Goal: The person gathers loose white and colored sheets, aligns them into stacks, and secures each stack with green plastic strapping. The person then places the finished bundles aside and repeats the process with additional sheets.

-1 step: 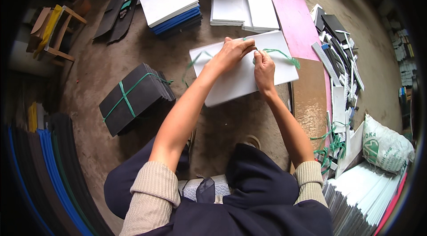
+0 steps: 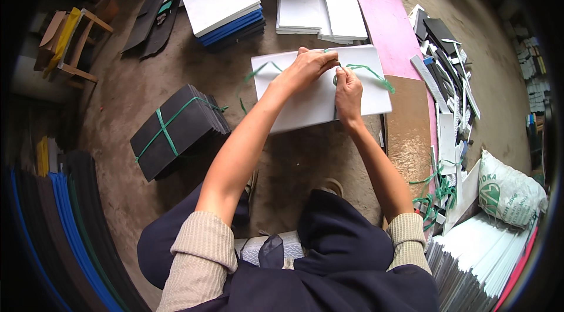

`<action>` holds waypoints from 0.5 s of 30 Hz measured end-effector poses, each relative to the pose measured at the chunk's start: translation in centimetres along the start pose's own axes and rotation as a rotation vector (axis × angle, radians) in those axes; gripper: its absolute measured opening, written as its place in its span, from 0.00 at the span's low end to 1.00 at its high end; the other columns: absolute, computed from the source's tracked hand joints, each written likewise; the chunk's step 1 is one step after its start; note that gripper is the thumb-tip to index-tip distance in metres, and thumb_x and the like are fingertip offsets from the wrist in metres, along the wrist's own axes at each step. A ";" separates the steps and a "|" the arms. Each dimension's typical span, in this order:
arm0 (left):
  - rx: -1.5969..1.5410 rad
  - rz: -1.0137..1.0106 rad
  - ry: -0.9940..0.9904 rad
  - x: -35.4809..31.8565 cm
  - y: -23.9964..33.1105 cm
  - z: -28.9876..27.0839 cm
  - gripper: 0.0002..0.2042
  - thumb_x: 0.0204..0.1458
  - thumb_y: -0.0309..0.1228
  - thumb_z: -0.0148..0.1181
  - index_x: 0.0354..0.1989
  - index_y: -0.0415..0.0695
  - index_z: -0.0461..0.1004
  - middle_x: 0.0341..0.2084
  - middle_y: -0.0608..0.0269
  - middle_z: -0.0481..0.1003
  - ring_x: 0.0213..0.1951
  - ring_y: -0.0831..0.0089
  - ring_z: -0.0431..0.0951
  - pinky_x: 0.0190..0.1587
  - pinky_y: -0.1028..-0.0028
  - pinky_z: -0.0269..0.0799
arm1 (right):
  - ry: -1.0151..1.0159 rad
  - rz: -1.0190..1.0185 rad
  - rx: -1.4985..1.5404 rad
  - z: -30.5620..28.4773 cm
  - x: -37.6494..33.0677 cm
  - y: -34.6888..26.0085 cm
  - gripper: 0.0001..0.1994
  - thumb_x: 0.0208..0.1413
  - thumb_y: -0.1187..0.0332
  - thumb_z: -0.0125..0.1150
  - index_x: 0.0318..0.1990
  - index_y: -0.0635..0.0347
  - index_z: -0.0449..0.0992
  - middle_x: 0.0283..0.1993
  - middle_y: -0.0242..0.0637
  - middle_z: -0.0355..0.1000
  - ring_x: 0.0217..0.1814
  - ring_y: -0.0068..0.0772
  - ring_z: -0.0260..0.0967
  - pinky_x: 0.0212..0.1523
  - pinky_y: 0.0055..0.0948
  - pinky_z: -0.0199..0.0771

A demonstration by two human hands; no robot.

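Observation:
A white stack of sheets [image 2: 305, 106] lies in front of me above the floor, with green twine [image 2: 371, 72] across its top. My left hand [image 2: 310, 70] is over the middle of the stack, fingers pinched together on the twine. Close beside it, my right hand [image 2: 349, 90] is closed on the twine too, thumb and forefinger near my left fingertips. One loose end of the twine trails off the left side and another reaches the right edge. Whether a knot sits between my fingers is hidden. To the left lies a black bundle of sheets [image 2: 182, 127] tied crosswise with green twine.
White-topped stacks [image 2: 220, 0] and white sheets [image 2: 298, 6] stand beyond. A pink sheet [image 2: 385, 24] and a brown board [image 2: 408, 130] run along the right, beside offcuts [image 2: 449, 71]. A white sack [image 2: 508, 191] lies at lower right. Dark and blue sheets [image 2: 67, 206] line the left.
The white stack has turned slightly clockwise under my hands, its right edge dipping and its near left corner rising. Both hands keep hold of the twine in nearly the same place.

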State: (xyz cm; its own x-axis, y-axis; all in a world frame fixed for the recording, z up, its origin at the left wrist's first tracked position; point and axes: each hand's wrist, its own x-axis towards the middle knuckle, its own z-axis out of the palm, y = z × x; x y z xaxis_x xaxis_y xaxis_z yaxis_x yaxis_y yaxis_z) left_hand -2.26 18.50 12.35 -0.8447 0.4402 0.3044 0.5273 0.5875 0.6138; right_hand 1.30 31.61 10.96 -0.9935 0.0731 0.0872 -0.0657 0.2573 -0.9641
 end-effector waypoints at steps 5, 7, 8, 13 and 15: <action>0.021 0.201 0.011 0.5 -2.9 2.8 0.06 0.50 0.34 0.47 0.32 0.47 0.66 0.23 0.59 0.71 0.32 0.63 0.71 0.39 0.68 0.58 | 0.144 0.088 0.024 1.5 -1.1 1.8 0.14 0.55 0.66 0.43 0.26 0.70 0.65 0.22 0.42 0.60 0.24 0.32 0.56 0.29 0.31 0.59; 0.106 0.186 0.057 -0.4 -4.2 3.2 0.06 0.50 0.34 0.47 0.32 0.48 0.66 0.22 0.60 0.71 0.32 0.64 0.72 0.39 0.67 0.58 | 0.121 0.057 -0.046 2.3 -1.0 1.6 0.14 0.54 0.64 0.44 0.26 0.70 0.67 0.25 0.47 0.64 0.26 0.40 0.62 0.31 0.34 0.61; 0.162 0.132 0.031 0.0 -5.3 2.6 0.06 0.50 0.35 0.47 0.33 0.50 0.66 0.22 0.60 0.72 0.32 0.64 0.72 0.40 0.67 0.58 | 0.033 0.039 -0.110 2.7 0.1 1.2 0.15 0.54 0.64 0.45 0.26 0.70 0.67 0.26 0.49 0.65 0.28 0.43 0.63 0.32 0.35 0.62; 0.105 -0.025 -0.133 -1.1 -2.3 -1.7 0.12 0.54 0.35 0.43 0.45 0.50 0.64 0.29 0.53 0.73 0.36 0.57 0.73 0.36 0.61 0.65 | -0.443 -0.012 -0.491 -2.6 2.6 1.4 0.13 0.49 0.63 0.52 0.30 0.67 0.72 0.32 0.53 0.68 0.37 0.49 0.67 0.39 0.37 0.65; 0.338 -0.128 -0.176 -1.2 -0.8 -4.3 0.13 0.53 0.37 0.43 0.44 0.46 0.63 0.27 0.47 0.72 0.33 0.53 0.73 0.34 0.61 0.66 | -0.371 -0.142 -0.634 -4.9 2.5 -0.7 0.11 0.48 0.65 0.54 0.31 0.64 0.73 0.35 0.49 0.68 0.40 0.46 0.66 0.41 0.36 0.65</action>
State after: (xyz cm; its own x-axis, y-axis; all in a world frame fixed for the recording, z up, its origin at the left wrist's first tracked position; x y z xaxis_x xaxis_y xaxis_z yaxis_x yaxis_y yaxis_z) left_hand -2.03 14.57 14.63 -0.8925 0.4413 0.0933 0.4439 0.8225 0.3556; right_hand -0.70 36.37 13.10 -0.9529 -0.3033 0.0008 -0.2407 0.7545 -0.6106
